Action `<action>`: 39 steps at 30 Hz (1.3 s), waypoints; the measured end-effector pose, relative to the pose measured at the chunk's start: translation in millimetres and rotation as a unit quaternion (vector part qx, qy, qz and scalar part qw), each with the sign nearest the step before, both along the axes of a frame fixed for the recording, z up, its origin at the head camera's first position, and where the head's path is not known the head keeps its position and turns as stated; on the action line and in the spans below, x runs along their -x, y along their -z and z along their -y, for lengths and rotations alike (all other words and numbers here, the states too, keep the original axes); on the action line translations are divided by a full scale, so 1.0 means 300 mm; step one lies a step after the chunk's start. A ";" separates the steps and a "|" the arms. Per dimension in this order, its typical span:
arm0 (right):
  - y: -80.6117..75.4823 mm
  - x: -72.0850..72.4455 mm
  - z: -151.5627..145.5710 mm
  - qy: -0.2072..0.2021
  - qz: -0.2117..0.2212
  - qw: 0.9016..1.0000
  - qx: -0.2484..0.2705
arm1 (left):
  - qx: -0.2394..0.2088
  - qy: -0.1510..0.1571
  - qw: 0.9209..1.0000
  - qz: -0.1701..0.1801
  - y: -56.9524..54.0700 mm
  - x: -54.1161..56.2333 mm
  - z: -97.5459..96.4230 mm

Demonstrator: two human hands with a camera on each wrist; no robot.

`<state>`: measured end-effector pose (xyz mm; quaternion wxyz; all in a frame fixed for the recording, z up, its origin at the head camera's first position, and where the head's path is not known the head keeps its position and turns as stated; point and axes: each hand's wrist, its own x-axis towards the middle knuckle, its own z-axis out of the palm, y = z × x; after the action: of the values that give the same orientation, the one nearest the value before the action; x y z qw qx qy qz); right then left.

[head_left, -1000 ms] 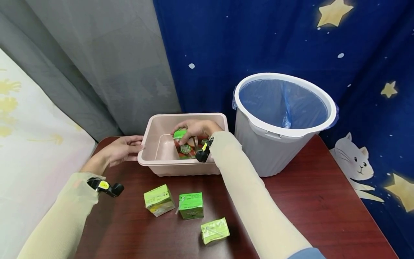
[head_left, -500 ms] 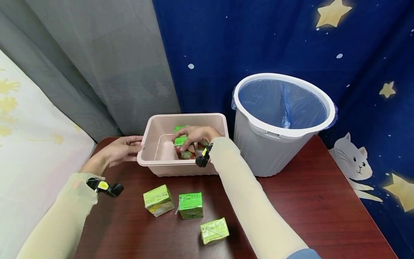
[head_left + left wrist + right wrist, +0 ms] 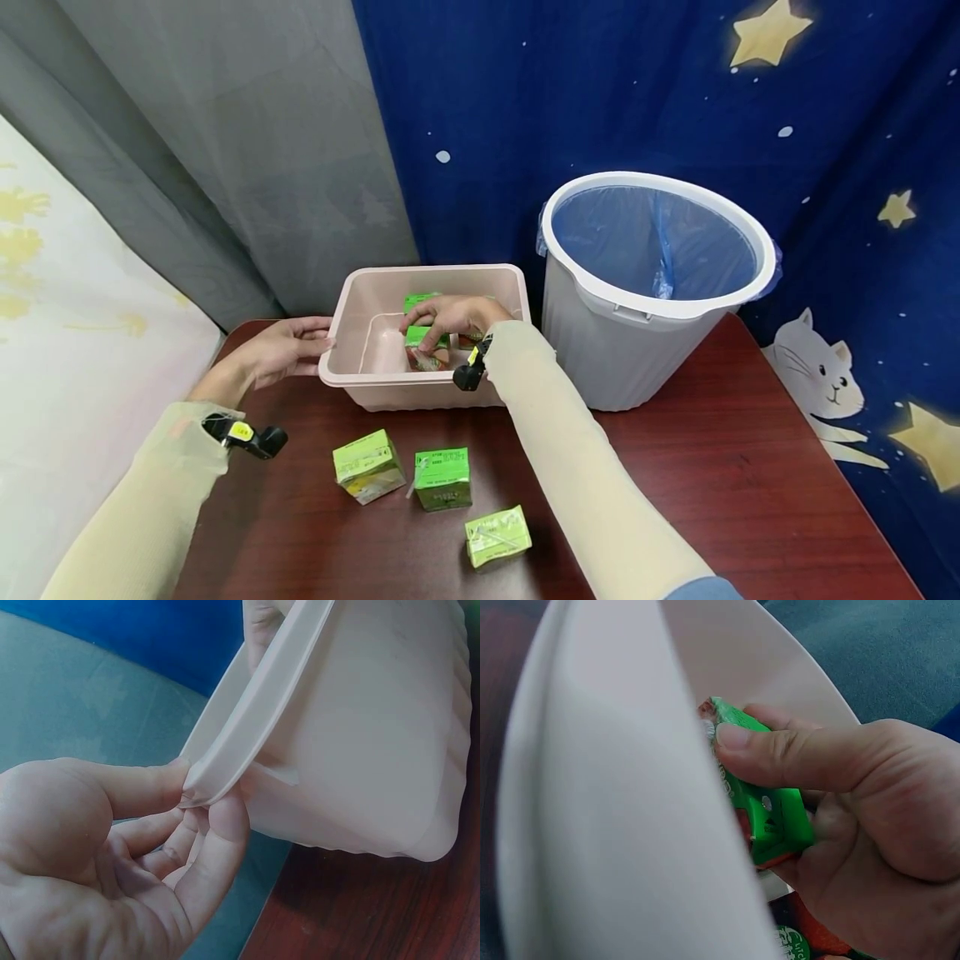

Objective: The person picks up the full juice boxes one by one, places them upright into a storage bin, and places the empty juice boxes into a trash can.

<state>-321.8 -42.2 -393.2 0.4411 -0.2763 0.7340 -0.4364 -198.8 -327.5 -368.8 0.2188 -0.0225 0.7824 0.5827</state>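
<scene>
Right hand [image 3: 453, 315], barely parted, pinches a green-topped drink carton [image 3: 425, 359] low inside the pink tub [image 3: 420, 396]; left hand [image 3: 288, 348] pinches the rim [image 3: 262, 701]. Right grip best loosens only once carton sits flat.

A grey bin [image 3: 592, 350] with a white rim [image 3: 675, 308] stands on the reddish-brown tabletop [image 3: 750, 508]. A translucent blue liner [image 3: 626, 237] covers the bin's inside and folds over its edge. Behind the bin hangs a navy curtain [image 3: 487, 75] with white dots [image 3: 443, 157]; to the bin's right it shows yellow stars [image 3: 896, 209] and a cat [image 3: 821, 371]. Left of the bin is a grey curtain [image 3: 247, 133], and farther left a white cloth [image 3: 67, 400] with yellow prints [image 3: 18, 247].
</scene>
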 end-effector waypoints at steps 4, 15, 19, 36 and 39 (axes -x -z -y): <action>-0.018 -0.005 0.004 -0.007 -0.052 0.998 -0.033 | -0.004 0.000 1.000 0.000 0.002 0.001 -0.003; -0.137 -0.049 0.018 -0.067 -0.199 0.974 -0.079 | -0.004 0.001 1.000 0.000 0.007 -0.001 0.004; -0.187 -0.084 0.015 -0.082 -0.263 0.957 -0.088 | -0.001 0.002 1.000 -0.002 0.011 -0.003 0.008; -0.306 -0.287 -0.133 -0.138 -0.468 0.868 -0.098 | 0.001 0.002 1.000 -0.001 0.010 -0.001 0.005; -0.316 -0.324 -0.174 -0.142 -0.483 0.859 -0.086 | -0.002 0.001 1.000 0.001 0.011 -0.002 0.006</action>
<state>-224.5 10.1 -298.4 0.1101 -0.5146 0.8424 -0.1156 -198.3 -329.5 -372.2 0.2203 -0.0221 0.7807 0.5843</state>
